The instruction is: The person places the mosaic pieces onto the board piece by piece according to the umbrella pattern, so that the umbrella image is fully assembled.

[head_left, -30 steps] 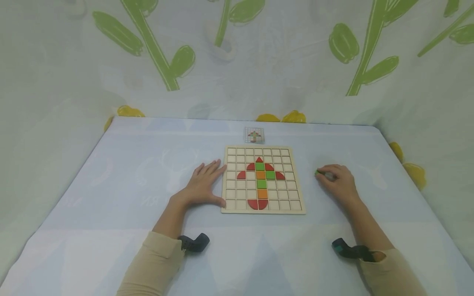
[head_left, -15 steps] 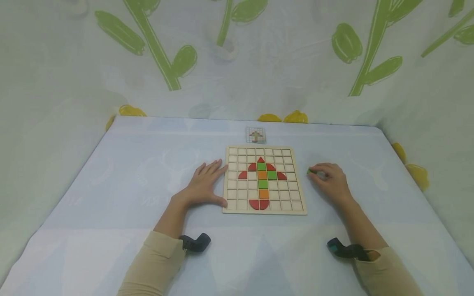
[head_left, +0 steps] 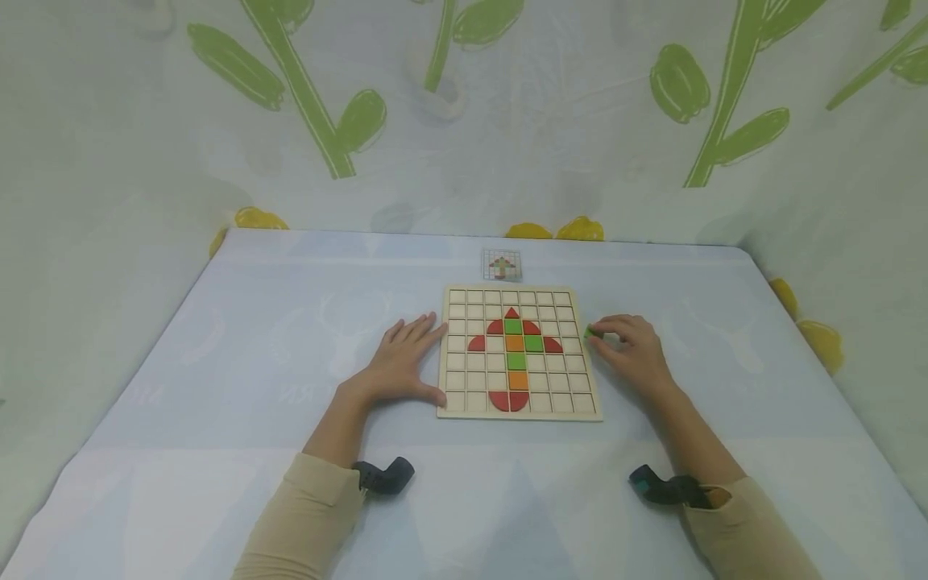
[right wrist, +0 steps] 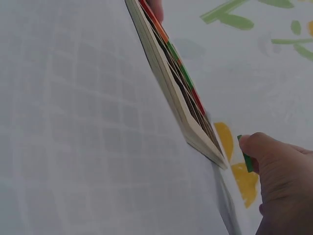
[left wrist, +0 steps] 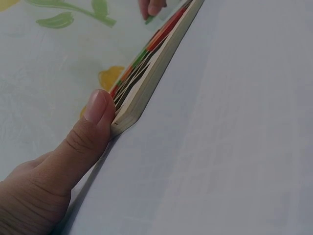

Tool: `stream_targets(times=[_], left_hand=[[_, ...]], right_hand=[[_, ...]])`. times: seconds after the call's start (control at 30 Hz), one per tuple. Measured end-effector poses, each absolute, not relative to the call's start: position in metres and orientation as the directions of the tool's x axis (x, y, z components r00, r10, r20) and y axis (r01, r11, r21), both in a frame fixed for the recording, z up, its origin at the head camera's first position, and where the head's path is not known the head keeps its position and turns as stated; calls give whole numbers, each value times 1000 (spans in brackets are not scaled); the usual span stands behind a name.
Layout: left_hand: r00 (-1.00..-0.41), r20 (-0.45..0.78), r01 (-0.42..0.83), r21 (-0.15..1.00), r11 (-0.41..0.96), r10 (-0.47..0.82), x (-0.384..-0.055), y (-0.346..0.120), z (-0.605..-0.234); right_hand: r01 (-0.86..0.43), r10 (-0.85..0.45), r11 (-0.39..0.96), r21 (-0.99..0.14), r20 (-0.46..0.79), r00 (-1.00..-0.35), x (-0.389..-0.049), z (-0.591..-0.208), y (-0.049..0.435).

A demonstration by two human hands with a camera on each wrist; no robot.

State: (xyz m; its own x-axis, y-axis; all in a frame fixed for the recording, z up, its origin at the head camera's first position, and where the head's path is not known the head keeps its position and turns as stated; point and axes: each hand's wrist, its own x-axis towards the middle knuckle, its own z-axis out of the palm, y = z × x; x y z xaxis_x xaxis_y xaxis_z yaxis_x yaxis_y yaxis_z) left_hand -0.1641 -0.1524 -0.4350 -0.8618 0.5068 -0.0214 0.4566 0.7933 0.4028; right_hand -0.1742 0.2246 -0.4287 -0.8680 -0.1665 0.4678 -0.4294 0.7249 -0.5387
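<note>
A square wooden grid board (head_left: 464,362) lies flat on the table, with red, green and orange tiles set in its cells as a rocket-like shape. My left hand (head_left: 402,362) rests at the board's left edge, fingers spread and straight, the thumb touching the near left corner. In the left wrist view that thumb (left wrist: 95,110) lies against the corner. Just off the board's right edge, my right hand (head_left: 632,350) pinches a small green tile (head_left: 589,332) between thumb and fingers. The right wrist view shows the green tile (right wrist: 247,154) edge-on, apart from the board's corner.
Behind the board lies a small pattern card (head_left: 501,264) with a similar rocket picture on a grid. A pale, patterned table cover (head_left: 290,322) spreads around the board. Beyond its far edge stands a white cloth backdrop (head_left: 551,121) with green leaves and yellow flowers.
My right hand has moved left with the green tile, from well to the right of the board to close by its right edge. The left hand stays at the board's left edge.
</note>
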Motion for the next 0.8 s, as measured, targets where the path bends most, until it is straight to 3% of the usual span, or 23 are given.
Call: stream_targets(times=[0.4, 0.67, 0.8], left_hand=[[-864, -29, 450, 402, 797, 503, -164, -152, -435], [-867, -29, 448, 393, 803, 498, -164, -151, -436], [-869, -31, 445, 388, 807, 494, -165, -151, -436]], right_hand=[[-584, -262, 649, -488, 578, -773, -179, -431, 208], [-581, -273, 644, -498, 559, -783, -180, -428, 195], [-650, -312, 596, -472, 610, -729, -184, -429, 190]])
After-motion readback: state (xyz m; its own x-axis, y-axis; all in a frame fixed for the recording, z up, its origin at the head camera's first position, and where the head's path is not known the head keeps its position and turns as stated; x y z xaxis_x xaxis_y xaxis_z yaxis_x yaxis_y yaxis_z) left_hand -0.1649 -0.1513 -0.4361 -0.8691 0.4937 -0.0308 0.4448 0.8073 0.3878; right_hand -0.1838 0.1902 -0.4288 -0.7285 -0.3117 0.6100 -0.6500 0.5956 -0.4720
